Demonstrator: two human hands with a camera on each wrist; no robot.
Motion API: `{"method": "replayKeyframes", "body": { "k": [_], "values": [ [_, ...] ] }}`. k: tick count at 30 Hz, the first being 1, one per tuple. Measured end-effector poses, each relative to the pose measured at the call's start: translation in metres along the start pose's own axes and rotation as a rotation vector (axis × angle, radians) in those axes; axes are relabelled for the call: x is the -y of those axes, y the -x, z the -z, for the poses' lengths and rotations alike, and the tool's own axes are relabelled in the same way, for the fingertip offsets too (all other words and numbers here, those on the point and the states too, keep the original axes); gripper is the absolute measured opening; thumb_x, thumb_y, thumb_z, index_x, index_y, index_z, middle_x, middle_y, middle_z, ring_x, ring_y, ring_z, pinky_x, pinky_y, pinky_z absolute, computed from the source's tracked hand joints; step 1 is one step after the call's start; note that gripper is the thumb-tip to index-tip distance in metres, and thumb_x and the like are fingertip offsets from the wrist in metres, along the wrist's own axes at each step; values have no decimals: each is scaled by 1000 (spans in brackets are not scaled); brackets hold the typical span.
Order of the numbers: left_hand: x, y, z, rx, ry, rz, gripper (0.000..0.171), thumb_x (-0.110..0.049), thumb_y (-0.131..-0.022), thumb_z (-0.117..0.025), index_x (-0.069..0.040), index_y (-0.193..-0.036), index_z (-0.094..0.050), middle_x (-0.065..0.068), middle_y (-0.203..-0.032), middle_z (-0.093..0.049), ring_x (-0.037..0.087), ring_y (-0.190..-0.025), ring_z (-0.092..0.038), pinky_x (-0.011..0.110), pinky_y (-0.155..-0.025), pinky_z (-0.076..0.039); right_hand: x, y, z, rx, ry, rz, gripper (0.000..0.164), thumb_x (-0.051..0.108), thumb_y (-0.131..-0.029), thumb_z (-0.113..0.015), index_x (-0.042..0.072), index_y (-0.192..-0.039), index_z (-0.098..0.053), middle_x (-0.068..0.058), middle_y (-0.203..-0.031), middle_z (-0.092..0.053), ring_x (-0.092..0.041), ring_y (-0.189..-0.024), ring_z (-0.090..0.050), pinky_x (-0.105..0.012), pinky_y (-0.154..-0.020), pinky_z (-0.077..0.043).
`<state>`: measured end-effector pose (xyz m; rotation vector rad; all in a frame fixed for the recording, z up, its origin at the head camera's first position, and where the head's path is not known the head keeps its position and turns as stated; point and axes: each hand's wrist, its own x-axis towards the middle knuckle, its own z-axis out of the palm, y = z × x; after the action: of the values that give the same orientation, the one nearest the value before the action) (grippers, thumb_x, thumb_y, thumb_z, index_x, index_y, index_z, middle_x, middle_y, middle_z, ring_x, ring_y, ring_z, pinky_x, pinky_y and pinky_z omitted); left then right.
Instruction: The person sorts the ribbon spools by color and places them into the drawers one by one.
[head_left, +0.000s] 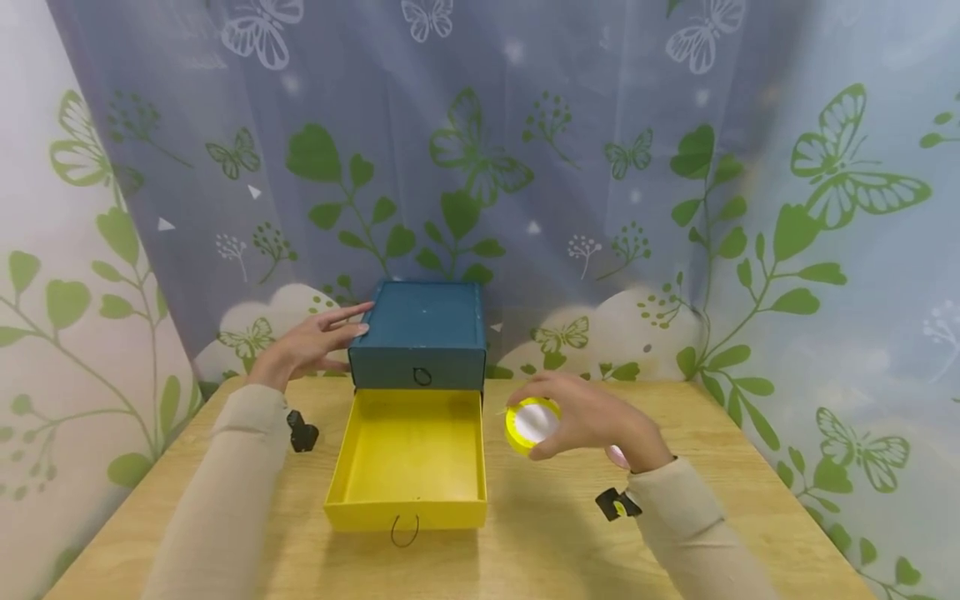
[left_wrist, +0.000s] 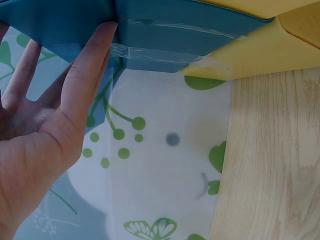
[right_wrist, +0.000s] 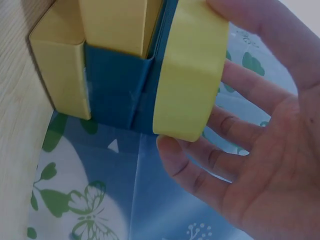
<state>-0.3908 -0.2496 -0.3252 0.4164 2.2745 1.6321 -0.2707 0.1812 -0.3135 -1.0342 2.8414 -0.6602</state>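
Your right hand (head_left: 592,417) grips the round, yellow-sided, white-faced disc (head_left: 536,422) right of the pulled-out yellow drawer (head_left: 416,450), so pinch its edge firmly while your left hand (head_left: 309,344), fingers straight, lightly braces the rectangular blue box (head_left: 426,321).

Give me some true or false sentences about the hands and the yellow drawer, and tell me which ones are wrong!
1. The right hand is holding a round yellow thing. True.
2. The yellow drawer is pushed all the way shut. False: the yellow drawer is pulled out, and you can see inside it.
3. The left hand is touching the blue box. True.
4. The round yellow thing is lying inside the drawer. False: it is in the right hand, off to the drawer's right side.
5. The curtain behind the box has butterflies on it. True.
6. The drawer is higher than the blue box's top. False: it is lower.
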Motion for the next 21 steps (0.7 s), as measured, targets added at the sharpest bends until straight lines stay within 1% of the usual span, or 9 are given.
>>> {"method": "replayKeyframes", "body": {
  "k": [2, 3, 5, 7, 9, 11, 15, 21],
  "values": [
    [1, 0, 0, 1, 0, 0, 75, -43, -104, -61, -32, -166, -21, 11, -176, 1, 45, -161, -6, 67, -118, -39, 3, -2, 0, 10, -13, 2, 59, 28, -77, -89, 25, -133, -69, -10, -149, -56, -41, -138, -50, -51, -99, -53],
    [1, 0, 0, 2, -3, 0, 75, -43, -104, -61, -32, -166, -21, 11, -176, 1, 45, -161, -6, 67, -118, -38, 5, -4, 0, 16, -16, 10, 60, 28, -77, -89, 25, -133, -69, -11, -148, -56, -40, -136, -52, -51, -99, -53],
    [0, 0, 0, 2, -7, -2, 76, -43, -104, -61, -32, -167, -20, 11, -176, 2, 46, -160, -6, 67, -117, -39, 8, -7, -1, 23, -11, 31, 60, 28, -77, -89, 23, -134, -69, -8, -143, -59, -34, -128, -56, -47, -96, -53],
    [-1, 0, 0, 1, -9, -4, 76, -43, -104, -61, -32, -167, -20, 11, -176, 1, 46, -160, -6, 67, -117, -38, 11, -11, 0, 27, -9, 63, 60, 27, -77, -89, 23, -134, -69, -5, -136, -62, -26, -118, -59, -40, -92, -53],
    [-1, 1, 0, -1, -8, -5, 76, -44, -103, -61, -31, -166, -21, 11, -176, 0, 46, -160, -6, 67, -117, -39, 14, -16, -1, 30, 2, 97, 59, 27, -78, -89, 23, -133, -69, -3, -128, -63, -20, -106, -59, -34, -86, -52],
    [-1, 1, 0, -7, -9, -6, 76, -44, -103, -61, -32, -166, -21, 10, -176, -1, 45, -161, -6, 67, -117, -40, 18, -20, -1, 31, 8, 116, 58, 27, -77, -90, 23, -132, -70, -3, -128, -64, -20, -106, -58, -33, -86, -51],
    [1, 0, 2, -15, -11, -8, 75, -45, -103, -61, -33, -166, -23, 9, -176, -2, 44, -161, -7, 66, -116, -41, 27, -29, -2, 53, 18, 125, 56, 28, -77, -91, 24, -129, -71, -3, -129, -64, -23, -112, -57, -36, -89, -52],
    [1, 0, 0, -3, -16, -10, 74, -44, -104, -60, -32, -166, -22, 11, -176, 0, 45, -161, -6, 66, -117, -40, 38, -45, -7, 104, 3, 142, 56, 26, -77, -92, 21, -129, -71, 0, -127, -64, -20, -111, -57, -33, -88, -52]
  ]
}}
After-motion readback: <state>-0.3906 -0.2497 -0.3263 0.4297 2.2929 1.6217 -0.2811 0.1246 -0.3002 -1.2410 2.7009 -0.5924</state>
